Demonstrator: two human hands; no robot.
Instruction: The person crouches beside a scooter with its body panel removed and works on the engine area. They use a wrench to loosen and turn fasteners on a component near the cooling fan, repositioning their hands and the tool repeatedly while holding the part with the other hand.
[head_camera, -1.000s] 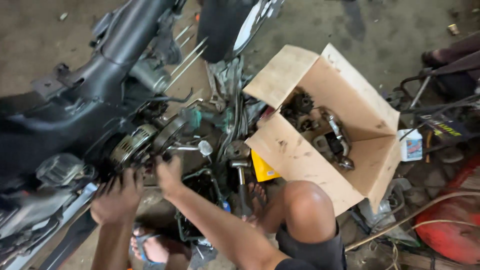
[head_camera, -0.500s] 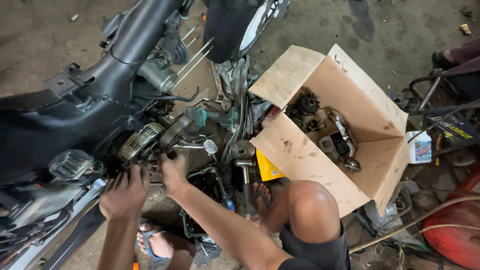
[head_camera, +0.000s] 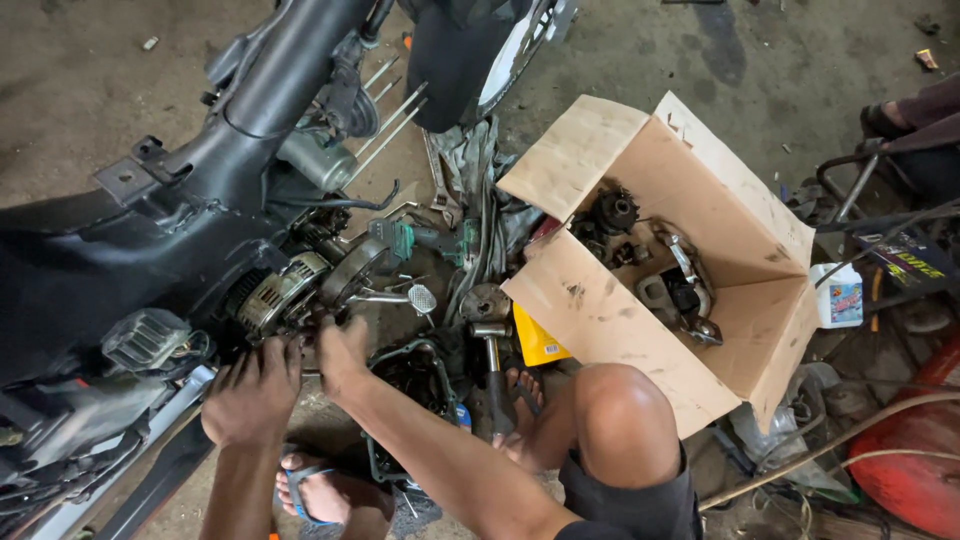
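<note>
Left hand (head_camera: 250, 392), lower left of frame, fingers spread and pressed on the underside of the engine (head_camera: 290, 290); released, not clenched on anything I can make out. Right hand (head_camera: 340, 355) just beside it, fingers curled at the engine's lower edge; whether it grips a small part there I cannot tell, fingertips hidden. Engine sits centre-left, under the black motorcycle frame (head_camera: 250, 110), round finned cover facing lower right toward the person. Its long axis runs diagonally, lower left to upper right, studs (head_camera: 395, 105) sticking out toward the upper right.

Risks, as a judgement: fingers could get pinched between engine and frame if the block shifts, since both hands sit under it. Bare foot in sandal (head_camera: 320, 490) directly below, a dropped part would land on it. The hammer (head_camera: 492, 350) and loose tools lie on the floor near the other foot (head_camera: 520, 400), easy to kick. Open cardboard box (head_camera: 600, 320) of greasy parts at centre-right leans by the knee (head_camera: 620, 410); a bump could tip it.
</note>
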